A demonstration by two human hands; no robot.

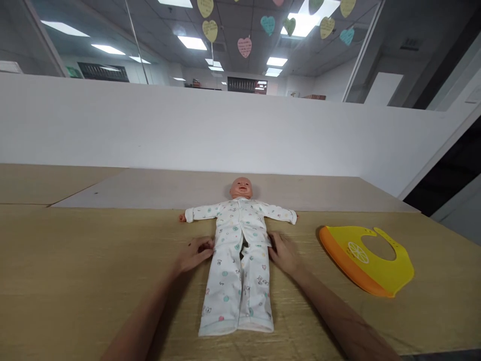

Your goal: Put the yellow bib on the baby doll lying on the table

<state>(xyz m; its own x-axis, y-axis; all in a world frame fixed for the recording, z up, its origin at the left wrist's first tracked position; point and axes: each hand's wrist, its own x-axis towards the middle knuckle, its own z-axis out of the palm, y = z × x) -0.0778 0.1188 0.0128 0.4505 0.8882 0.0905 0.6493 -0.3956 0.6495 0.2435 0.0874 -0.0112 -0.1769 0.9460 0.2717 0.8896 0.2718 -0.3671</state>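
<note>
A baby doll [241,187] lies on its back, arms stretched out to both sides. It wears a white printed baby top [236,215] with long sleeves, open at the lower front. White printed trousers [225,291] cover its legs, and the feet are hidden. My left hand [196,253] is at the left side of the waist, with curled fingers closed at the edge of the clothes. On the opposite side, my right hand [282,252] grips the waist edge between thumb and fingers. Whether each holds the top, the trousers or both is hard to see.
A yellow and orange bib [368,258] lies on the wooden table [93,265] to the right. Behind the doll, a grey strip [169,188] runs along a white wall [188,130]. Above it is glass with heart-shaped notes [244,47].
</note>
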